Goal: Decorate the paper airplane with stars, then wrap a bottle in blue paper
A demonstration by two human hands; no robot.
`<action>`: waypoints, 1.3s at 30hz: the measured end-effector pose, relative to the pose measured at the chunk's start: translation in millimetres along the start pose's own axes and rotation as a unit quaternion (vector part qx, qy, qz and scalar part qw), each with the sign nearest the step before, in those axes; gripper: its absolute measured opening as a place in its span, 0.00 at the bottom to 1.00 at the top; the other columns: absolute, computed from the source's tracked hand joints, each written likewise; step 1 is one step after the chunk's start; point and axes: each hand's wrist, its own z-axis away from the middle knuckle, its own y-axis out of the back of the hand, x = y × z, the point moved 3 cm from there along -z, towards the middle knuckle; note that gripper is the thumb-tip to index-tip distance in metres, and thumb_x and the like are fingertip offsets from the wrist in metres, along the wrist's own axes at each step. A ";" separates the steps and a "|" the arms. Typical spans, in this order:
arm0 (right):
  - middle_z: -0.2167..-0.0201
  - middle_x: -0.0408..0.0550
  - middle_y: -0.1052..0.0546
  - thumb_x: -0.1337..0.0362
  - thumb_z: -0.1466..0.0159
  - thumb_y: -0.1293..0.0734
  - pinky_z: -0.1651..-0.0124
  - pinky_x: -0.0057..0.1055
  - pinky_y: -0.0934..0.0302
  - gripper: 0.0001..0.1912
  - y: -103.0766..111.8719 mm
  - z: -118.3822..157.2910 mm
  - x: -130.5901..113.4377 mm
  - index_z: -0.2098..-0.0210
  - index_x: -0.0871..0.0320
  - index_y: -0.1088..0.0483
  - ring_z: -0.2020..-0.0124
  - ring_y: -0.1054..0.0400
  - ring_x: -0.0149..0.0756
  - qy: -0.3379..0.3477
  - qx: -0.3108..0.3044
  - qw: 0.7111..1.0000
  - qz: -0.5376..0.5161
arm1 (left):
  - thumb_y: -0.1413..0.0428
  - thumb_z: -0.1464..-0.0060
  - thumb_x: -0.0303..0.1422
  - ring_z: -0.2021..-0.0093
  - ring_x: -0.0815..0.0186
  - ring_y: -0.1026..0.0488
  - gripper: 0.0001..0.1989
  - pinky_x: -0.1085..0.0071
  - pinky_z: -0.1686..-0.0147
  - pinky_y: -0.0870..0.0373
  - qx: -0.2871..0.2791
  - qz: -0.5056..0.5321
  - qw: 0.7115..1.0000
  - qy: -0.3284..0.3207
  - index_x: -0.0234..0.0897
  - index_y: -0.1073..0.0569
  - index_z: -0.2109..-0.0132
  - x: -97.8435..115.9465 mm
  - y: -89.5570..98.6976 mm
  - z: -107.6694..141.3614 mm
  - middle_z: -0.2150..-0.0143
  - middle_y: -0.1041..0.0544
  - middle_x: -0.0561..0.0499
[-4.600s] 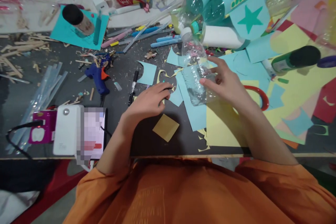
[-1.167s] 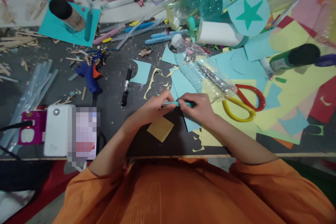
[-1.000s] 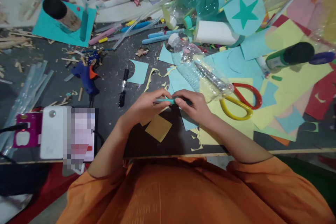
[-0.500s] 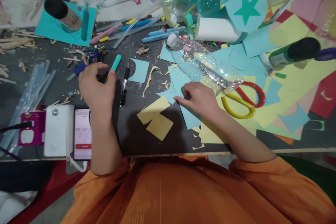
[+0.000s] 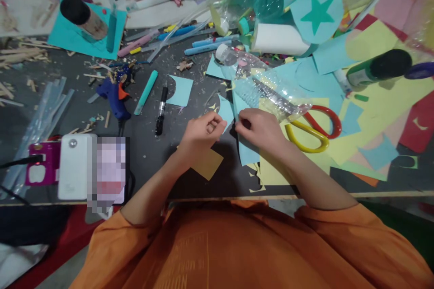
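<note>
My left hand [image 5: 203,133] is closed, its fingers curled and thumb pressed in, above a yellow paper square [image 5: 208,165]. What it may hold is hidden. Just to its right my right hand [image 5: 259,128] has thumb and forefinger pinched together over a light blue paper piece [image 5: 249,156]; anything between those fingertips is too small to make out. A cut blue paper scrap [image 5: 225,110] lies between the hands. Beyond my right wrist rest scissors with red and yellow handles [image 5: 308,140], blades under a clear plastic bottle [image 5: 251,67].
At left lie a blue glue gun [image 5: 113,97], a teal stick-shaped piece [image 5: 146,92], a black marker [image 5: 161,113], a white power bank [image 5: 76,167] and a blurred-out phone [image 5: 111,162]. A black-capped bottle [image 5: 83,18] stands behind. Yellow paper sheets [image 5: 291,167] cover the right side.
My left hand has moved right, from over the glue gun to beside my right hand, and its fingers have closed. The curved yellow scrap has left its spot. My right hand's thumb has drawn in.
</note>
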 end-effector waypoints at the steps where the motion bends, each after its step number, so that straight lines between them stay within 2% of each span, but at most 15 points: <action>1: 0.80 0.42 0.39 0.66 0.44 0.40 0.71 0.32 0.59 0.14 0.8 0.4 1.4 0.80 0.54 0.51 0.75 0.48 0.33 0.006 0.008 1.000 -0.024 | 0.46 0.43 0.38 0.79 0.75 0.31 0.10 0.77 0.75 0.34 -0.032 0.049 0.998 0.032 0.38 0.32 0.68 0.8 -2.6 -1.6 0.74 0.28 0.58; 3: 0.82 0.40 0.42 0.67 0.46 0.40 0.71 0.32 0.58 0.14 2.7 0.8 3.8 0.80 0.53 0.52 0.77 0.50 0.31 0.022 0.020 0.996 -0.078 | 0.47 0.40 0.38 0.81 0.75 0.29 0.11 0.77 0.79 0.32 -0.089 0.119 0.986 0.073 0.38 0.33 0.68 5.9 -8.1 -5.8 0.71 0.25 0.57; 5: 0.83 0.39 0.43 0.65 0.46 0.40 0.72 0.31 0.57 0.13 5.5 0.7 5.0 0.81 0.53 0.52 0.78 0.50 0.30 0.042 0.028 0.990 -0.130 | 0.47 0.37 0.37 0.83 0.76 0.29 0.11 0.78 0.81 0.32 -0.127 0.146 0.977 0.090 0.37 0.34 0.67 13.7 -14.6 -12.1 0.71 0.25 0.57; 8: 0.83 0.39 0.41 0.62 0.43 0.40 0.72 0.31 0.54 0.12 11.9 0.5 6.3 0.81 0.54 0.47 0.79 0.47 0.30 0.069 0.038 0.979 -0.190 | 0.45 0.36 0.40 0.85 0.73 0.29 0.16 0.78 0.83 0.33 -0.165 0.134 0.973 0.093 0.39 0.39 0.69 24.4 -26.0 -23.7 0.81 0.30 0.61; 11: 0.80 0.41 0.33 0.61 0.41 0.40 0.72 0.30 0.47 0.09 15.6 0.7 10.1 0.76 0.55 0.38 0.77 0.40 0.32 0.088 0.026 0.964 -0.249 | 0.46 0.35 0.46 0.85 0.68 0.28 0.19 0.77 0.84 0.36 -0.171 0.082 0.979 0.072 0.41 0.40 0.69 32.3 -31.5 -33.4 0.88 0.34 0.60; 13: 0.75 0.45 0.27 0.62 0.39 0.40 0.68 0.32 0.39 0.07 15.2 0.3 15.8 0.71 0.55 0.33 0.72 0.33 0.36 0.095 0.045 0.957 -0.270 | 0.48 0.33 0.44 0.85 0.67 0.28 0.18 0.76 0.84 0.36 -0.169 0.056 0.982 0.061 0.41 0.40 0.69 37.0 -30.7 -36.1 0.88 0.33 0.59; 16: 0.58 0.55 0.21 0.64 0.36 0.42 0.53 0.42 0.31 0.12 11.2 -2.6 28.0 0.58 0.57 0.28 0.56 0.25 0.44 0.117 0.152 0.956 -0.224 | 0.53 0.31 0.35 0.86 0.70 0.30 0.17 0.77 0.82 0.36 -0.168 0.014 0.984 0.056 0.40 0.40 0.72 43.3 -26.8 -35.2 0.88 0.33 0.59; 17: 0.50 0.58 0.22 0.64 0.34 0.43 0.46 0.45 0.32 0.16 7.8 -4.8 31.4 0.51 0.58 0.29 0.47 0.26 0.47 0.131 0.162 0.958 -0.196 | 0.53 0.31 0.33 0.87 0.71 0.31 0.18 0.78 0.82 0.36 -0.167 0.002 0.985 0.052 0.40 0.40 0.73 45.3 -25.8 -34.5 0.89 0.33 0.59; 19: 0.37 0.59 0.28 0.59 0.30 0.45 0.32 0.50 0.42 0.23 0.0 -10.9 37.7 0.40 0.58 0.33 0.34 0.36 0.48 0.149 0.145 0.968 -0.141 | 0.53 0.32 0.30 0.88 0.73 0.34 0.19 0.79 0.83 0.37 -0.162 -0.004 0.986 0.046 0.39 0.40 0.74 48.2 -24.5 -33.5 0.89 0.33 0.60; 22: 0.29 0.55 0.37 0.49 0.27 0.51 0.25 0.52 0.54 0.31 -5.9 -19.7 46.7 0.33 0.56 0.38 0.26 0.48 0.48 0.122 0.101 0.983 -0.095 | 0.53 0.32 0.27 0.88 0.75 0.34 0.19 0.80 0.84 0.38 -0.158 0.027 0.985 0.057 0.38 0.40 0.75 48.4 -24.4 -34.3 0.88 0.33 0.61; 26: 0.27 0.49 0.40 0.41 0.28 0.55 0.25 0.56 0.56 0.36 -1.7 -24.8 53.2 0.30 0.50 0.40 0.25 0.51 0.48 0.098 0.082 0.989 -0.079 | 0.53 0.31 0.28 0.88 0.75 0.32 0.19 0.80 0.84 0.39 -0.155 0.076 0.981 0.092 0.38 0.41 0.74 43.4 -22.6 -35.5 0.87 0.33 0.61; 29: 0.27 0.50 0.40 0.39 0.29 0.55 0.24 0.56 0.57 0.39 3.3 -27.3 60.0 0.30 0.51 0.41 0.25 0.51 0.49 0.089 0.087 0.990 -0.070 | 0.53 0.31 0.28 0.87 0.74 0.31 0.18 0.81 0.85 0.39 -0.142 0.115 0.977 0.107 0.38 0.39 0.73 41.9 -15.2 -32.9 0.87 0.34 0.61; 33: 0.27 0.52 0.40 0.38 0.29 0.57 0.24 0.56 0.57 0.40 8.9 -30.4 72.7 0.29 0.53 0.42 0.25 0.51 0.50 0.075 0.099 0.991 -0.042 | 0.52 0.33 0.27 0.88 0.75 0.31 0.17 0.81 0.85 0.38 -0.107 0.148 0.976 0.116 0.38 0.38 0.73 42.2 4.7 -26.6 0.86 0.33 0.61; 39: 0.28 0.51 0.39 0.39 0.29 0.56 0.24 0.54 0.56 0.40 13.0 -30.2 80.4 0.30 0.54 0.41 0.25 0.50 0.49 0.060 0.115 0.991 -0.036 | 0.50 0.37 0.29 0.87 0.73 0.33 0.16 0.79 0.84 0.38 -0.054 0.140 0.983 0.102 0.37 0.34 0.75 34.4 33.1 -19.6 0.87 0.31 0.56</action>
